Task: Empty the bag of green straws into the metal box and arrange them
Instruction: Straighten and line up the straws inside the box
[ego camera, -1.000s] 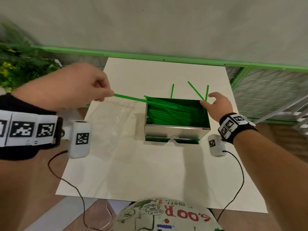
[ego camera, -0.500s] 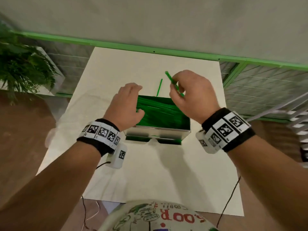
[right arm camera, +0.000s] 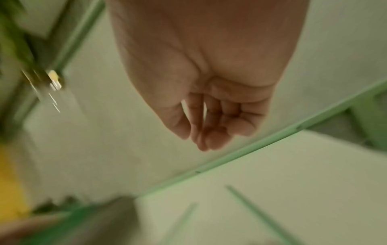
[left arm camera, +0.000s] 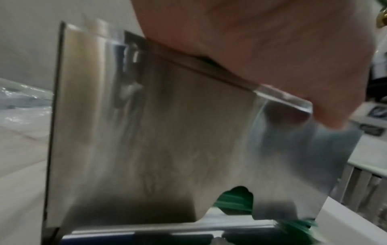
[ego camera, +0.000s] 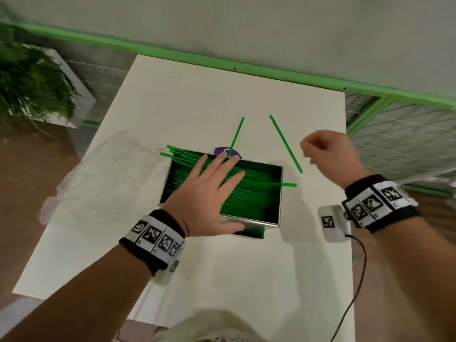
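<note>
The metal box [ego camera: 280,193] stands mid-table, filled with green straws [ego camera: 254,193] lying crosswise. My left hand [ego camera: 209,183] lies flat on the straws with straight, spread fingers; its palm [left arm camera: 251,49] sits over the box's front wall [left arm camera: 146,132]. Some straw ends [ego camera: 172,150] poke past the far left corner, and one straw [ego camera: 288,185] sticks out over the right wall. Two loose straws [ego camera: 237,134] [ego camera: 286,144] lie on the table behind the box. My right hand [ego camera: 318,149] hovers right of the box, its fingers [right arm camera: 209,129] loosely curled and holding nothing.
The clear plastic bag [ego camera: 98,174] lies crumpled on the white table [ego camera: 222,280] left of the box. A purple item [ego camera: 219,151] peeks out behind the box. A potted plant [ego camera: 32,87] stands off the table's left, and a green rail [ego camera: 271,72] runs behind.
My right hand has let go of the straw it pinched above the box and pulled away to the right. My left hand has flattened onto the straws in the box.
</note>
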The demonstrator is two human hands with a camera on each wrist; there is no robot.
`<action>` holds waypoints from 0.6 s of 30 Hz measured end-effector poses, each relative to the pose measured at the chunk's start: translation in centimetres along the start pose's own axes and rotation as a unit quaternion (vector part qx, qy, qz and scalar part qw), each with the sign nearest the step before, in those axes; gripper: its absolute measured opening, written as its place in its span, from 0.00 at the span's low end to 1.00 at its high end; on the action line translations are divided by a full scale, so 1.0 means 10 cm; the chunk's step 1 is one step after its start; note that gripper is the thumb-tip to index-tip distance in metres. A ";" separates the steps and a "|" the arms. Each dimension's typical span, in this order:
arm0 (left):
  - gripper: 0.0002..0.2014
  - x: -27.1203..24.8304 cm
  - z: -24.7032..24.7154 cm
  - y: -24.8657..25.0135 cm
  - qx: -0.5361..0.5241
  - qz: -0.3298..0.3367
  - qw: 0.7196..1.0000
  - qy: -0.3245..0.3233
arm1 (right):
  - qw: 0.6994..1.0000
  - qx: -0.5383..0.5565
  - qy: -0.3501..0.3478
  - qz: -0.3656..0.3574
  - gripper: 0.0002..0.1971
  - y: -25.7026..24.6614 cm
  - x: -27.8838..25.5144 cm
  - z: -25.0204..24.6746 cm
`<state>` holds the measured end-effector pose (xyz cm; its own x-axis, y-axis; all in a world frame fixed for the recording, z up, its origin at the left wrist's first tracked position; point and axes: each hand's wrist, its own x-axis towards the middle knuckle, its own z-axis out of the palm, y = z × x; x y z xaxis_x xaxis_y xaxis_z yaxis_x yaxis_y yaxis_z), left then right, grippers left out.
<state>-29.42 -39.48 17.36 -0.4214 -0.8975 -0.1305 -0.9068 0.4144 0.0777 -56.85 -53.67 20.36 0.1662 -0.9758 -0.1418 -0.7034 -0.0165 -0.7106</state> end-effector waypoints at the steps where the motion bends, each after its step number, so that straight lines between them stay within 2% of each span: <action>1: 0.53 0.02 0.01 0.01 0.004 -0.007 1.000 -0.010 | 0.997 -0.065 -0.010 0.034 0.06 0.20 0.17 -0.05; 4: 0.53 0.03 0.03 0.01 0.008 -0.022 0.999 -0.022 | 0.979 -0.173 -0.065 0.084 0.13 0.62 0.54 0.06; 7: 0.51 0.02 0.03 0.02 -0.007 -0.032 0.999 -0.010 | 0.966 -0.204 -0.127 0.092 0.21 0.78 0.77 0.36; 9: 0.48 0.03 0.04 0.02 -0.015 -0.038 0.999 -0.007 | 0.954 -0.235 -0.168 0.076 0.22 0.85 0.91 0.60; 10: 0.47 0.03 0.05 0.03 -0.018 -0.042 0.999 -0.003 | 0.950 -0.248 -0.179 0.057 0.20 0.87 0.97 0.70; 13: 0.47 0.00 0.11 0.01 -0.022 -0.056 0.998 0.004 | 0.948 -0.253 -0.192 0.003 0.06 0.75 1.14 0.88; 15: 0.47 -0.01 0.14 0.00 -0.026 -0.063 0.998 0.007 | 0.948 -0.248 -0.197 -0.023 0.05 0.61 1.22 0.93; 18: 0.46 0.01 0.14 0.01 -0.038 -0.069 0.997 0.016 | 0.971 -0.154 -0.166 -0.082 0.03 0.43 1.22 1.06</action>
<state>-29.61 -39.31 15.94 -0.2913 -0.9498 -0.1138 -0.9515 0.2754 0.1368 -50.53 -63.34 8.30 0.4715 -0.8313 -0.2944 -0.8131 -0.2805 -0.5101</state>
